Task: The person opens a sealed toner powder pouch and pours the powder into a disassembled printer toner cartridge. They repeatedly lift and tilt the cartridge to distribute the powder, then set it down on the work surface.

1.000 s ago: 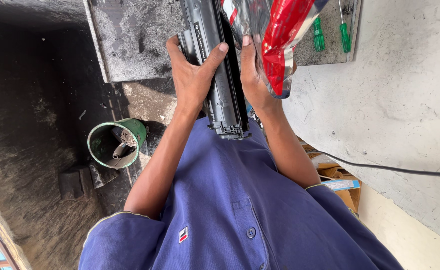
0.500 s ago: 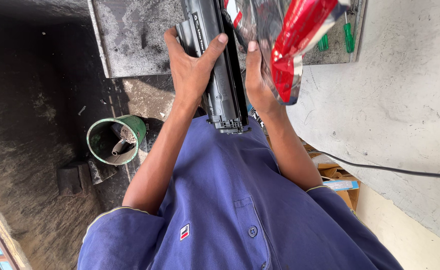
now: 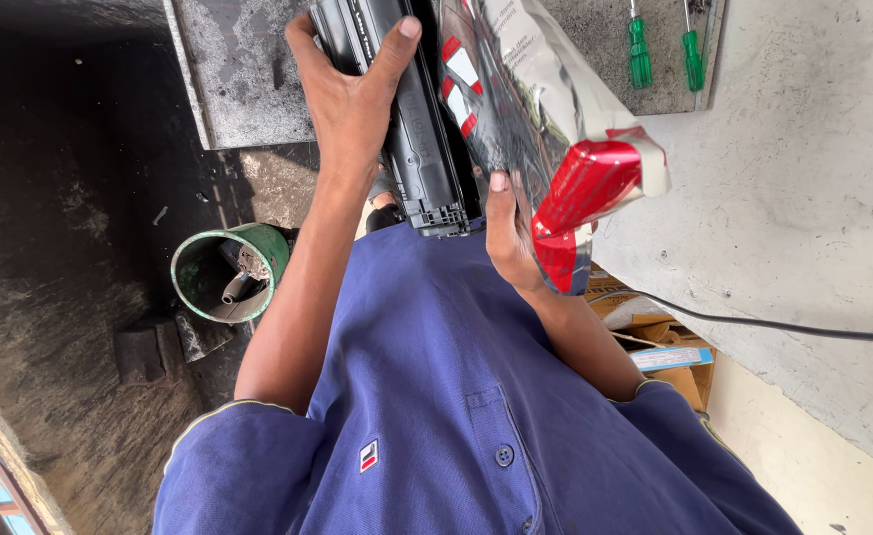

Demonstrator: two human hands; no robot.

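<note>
My left hand (image 3: 347, 99) grips a long black toner cartridge (image 3: 427, 159) from the side, its near end close to my chest. My right hand (image 3: 511, 233) holds the lower edge of a crinkled silver and red foil bag (image 3: 545, 109), which lies against the cartridge's right side. The bag's top runs out of the frame. Both hands are raised in front of my blue shirt.
A dark, toner-stained board (image 3: 238, 79) lies beyond the hands, with two green-handled screwdrivers (image 3: 664, 50) at its right. A green bucket (image 3: 258, 248) with scraps stands on the blackened floor at left. A black cable (image 3: 773, 322) and a cardboard box (image 3: 669, 352) are at right.
My left hand and the cartridge have moved away from my chest. My right hand has slid nearer to me along the foil bag, which now hangs lower beside the cartridge.
</note>
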